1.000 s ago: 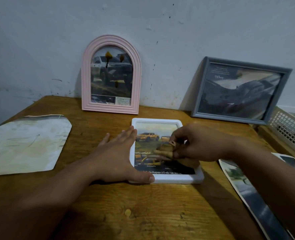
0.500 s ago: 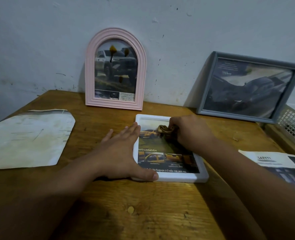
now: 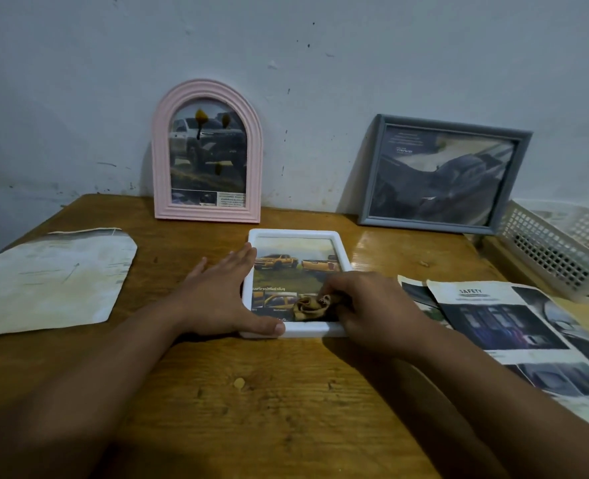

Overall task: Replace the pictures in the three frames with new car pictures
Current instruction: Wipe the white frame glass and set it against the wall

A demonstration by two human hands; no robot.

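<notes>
A white frame (image 3: pixel 294 234) lies flat on the wooden table (image 3: pixel 251 392), holding a picture of yellow pickup trucks. My left hand (image 3: pixel 222 295) rests flat against its left edge, fingers spread, thumb along the near rim. My right hand (image 3: pixel 365 305) presses a crumpled yellowish cloth (image 3: pixel 312 305) onto the lower part of the glass. A pink arched frame (image 3: pixel 207 152) with a grey truck picture leans on the wall behind. A grey rectangular frame (image 3: pixel 441 174) with a dark car picture leans at the back right.
A worn arch-shaped paper (image 3: pixel 51 278) lies on the left of the table. Car brochure pages (image 3: pixel 514 326) lie to the right. A white perforated basket (image 3: pixel 562 247) stands at the far right. The wall runs along the table's back edge.
My right hand has drawn the cloth from the top of the glass down to its lower part. My left hand stays on the frame's left edge.
</notes>
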